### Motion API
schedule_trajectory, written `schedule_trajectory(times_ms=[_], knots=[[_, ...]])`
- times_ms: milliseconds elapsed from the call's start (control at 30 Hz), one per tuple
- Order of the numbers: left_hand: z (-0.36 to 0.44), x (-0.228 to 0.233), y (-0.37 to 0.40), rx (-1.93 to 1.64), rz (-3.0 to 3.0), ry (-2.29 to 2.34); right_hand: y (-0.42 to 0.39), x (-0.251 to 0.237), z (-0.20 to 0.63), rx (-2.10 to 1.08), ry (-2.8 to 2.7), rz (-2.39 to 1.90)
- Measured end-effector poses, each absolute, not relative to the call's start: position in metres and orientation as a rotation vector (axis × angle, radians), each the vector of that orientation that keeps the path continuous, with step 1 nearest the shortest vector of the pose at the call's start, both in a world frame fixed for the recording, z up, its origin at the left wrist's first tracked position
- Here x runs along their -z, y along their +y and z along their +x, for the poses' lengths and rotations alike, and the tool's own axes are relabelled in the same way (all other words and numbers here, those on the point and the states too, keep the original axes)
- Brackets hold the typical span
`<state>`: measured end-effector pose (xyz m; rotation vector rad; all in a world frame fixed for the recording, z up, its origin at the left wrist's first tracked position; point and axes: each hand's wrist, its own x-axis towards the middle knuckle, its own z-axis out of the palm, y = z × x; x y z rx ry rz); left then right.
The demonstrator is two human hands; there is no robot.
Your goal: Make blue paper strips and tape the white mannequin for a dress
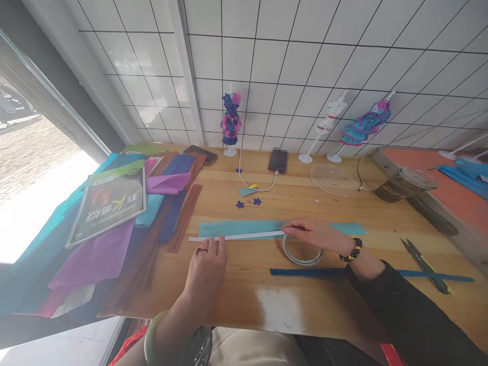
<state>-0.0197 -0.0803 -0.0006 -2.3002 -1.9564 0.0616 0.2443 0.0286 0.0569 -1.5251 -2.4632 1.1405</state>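
**Tape strip stretched over teal paper**

Right fingertips hidden behind the knuckles; pinch on the white tape strip (236, 236) likely, exact contact unclear. Right hand (316, 235) sits above the tape roll (303, 250). Left hand (208, 264) fingers curled loosely, tips pressing the strip's left part. Strip lies along the teal paper strip (267, 227) on the wooden table (328, 305).

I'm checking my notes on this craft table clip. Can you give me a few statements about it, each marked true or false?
1. The right hand holds the end of a white tape strip. True.
2. The tape roll stands by the wall. False: it lies on the table under the right hand.
3. The left hand presses on the tape strip. True.
4. The scissors are in the left hand. False: they lie on the table to the right.
5. The tape strip runs along a light blue paper strip. True.
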Motion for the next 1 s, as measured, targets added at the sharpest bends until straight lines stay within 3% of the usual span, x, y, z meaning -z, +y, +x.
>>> schedule_trajectory(times_ms=[1000], knots=[[0.012,-0.007,-0.075,-0.374,-2.216,-2.003,0.025,-0.051,0.259,-0.752,-2.445,-1.959]])
